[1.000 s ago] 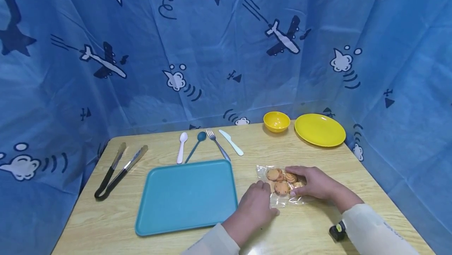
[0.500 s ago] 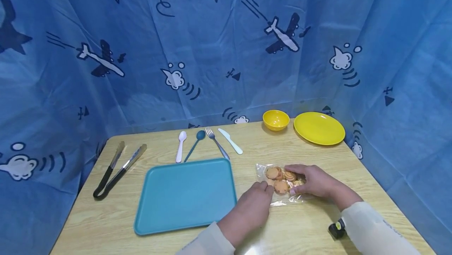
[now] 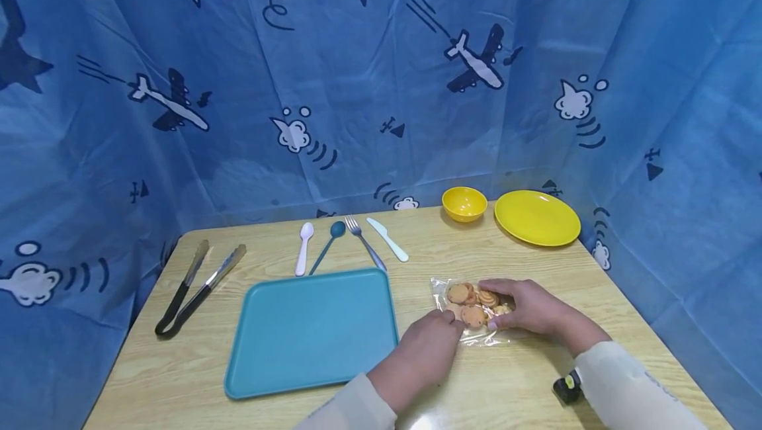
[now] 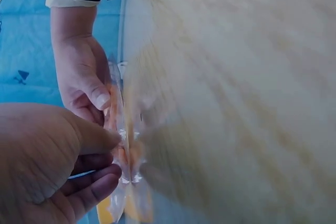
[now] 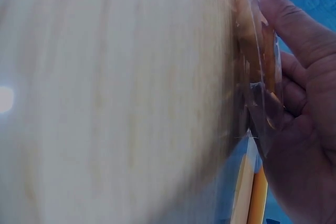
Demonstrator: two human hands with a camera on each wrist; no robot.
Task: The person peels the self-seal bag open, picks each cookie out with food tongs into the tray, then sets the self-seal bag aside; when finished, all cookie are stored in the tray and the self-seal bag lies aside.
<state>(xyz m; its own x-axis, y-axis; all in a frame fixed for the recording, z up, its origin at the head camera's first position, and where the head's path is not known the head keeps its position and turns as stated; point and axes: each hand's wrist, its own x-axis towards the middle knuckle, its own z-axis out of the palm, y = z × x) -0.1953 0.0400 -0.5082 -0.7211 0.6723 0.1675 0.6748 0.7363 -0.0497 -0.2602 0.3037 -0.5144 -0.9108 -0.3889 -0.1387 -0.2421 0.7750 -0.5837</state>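
A clear plastic bag of cookies [image 3: 473, 316] lies on the wooden table, several round biscuits showing through it. My right hand [image 3: 532, 307] grips the bag's right end, fingers on the far side and thumb on the near side. At the near left edge of the bag, my left hand [image 3: 425, 350] pinches the plastic between thumb and fingers. The left wrist view shows the left hand's thumb and fingertips [image 4: 107, 182] right at the bag [image 4: 126, 156]. From the right wrist, the right thumb [image 5: 294, 22] lies along the bag [image 5: 257, 45].
A teal tray [image 3: 312, 334] lies left of the bag. Beyond it are a white spoon [image 3: 303, 251], a dark teal spoon [image 3: 329, 247], a fork [image 3: 364, 241] and a pale knife [image 3: 388, 239]. Tongs [image 3: 196, 291] lie far left; a yellow bowl [image 3: 464, 205] and yellow plate [image 3: 538, 218] stand at the back right.
My left hand has shifted slightly toward the bag, and its thumb, earlier spread out, has drawn in to the fingers at the bag's edge. The right hand and bag stay nearly still.
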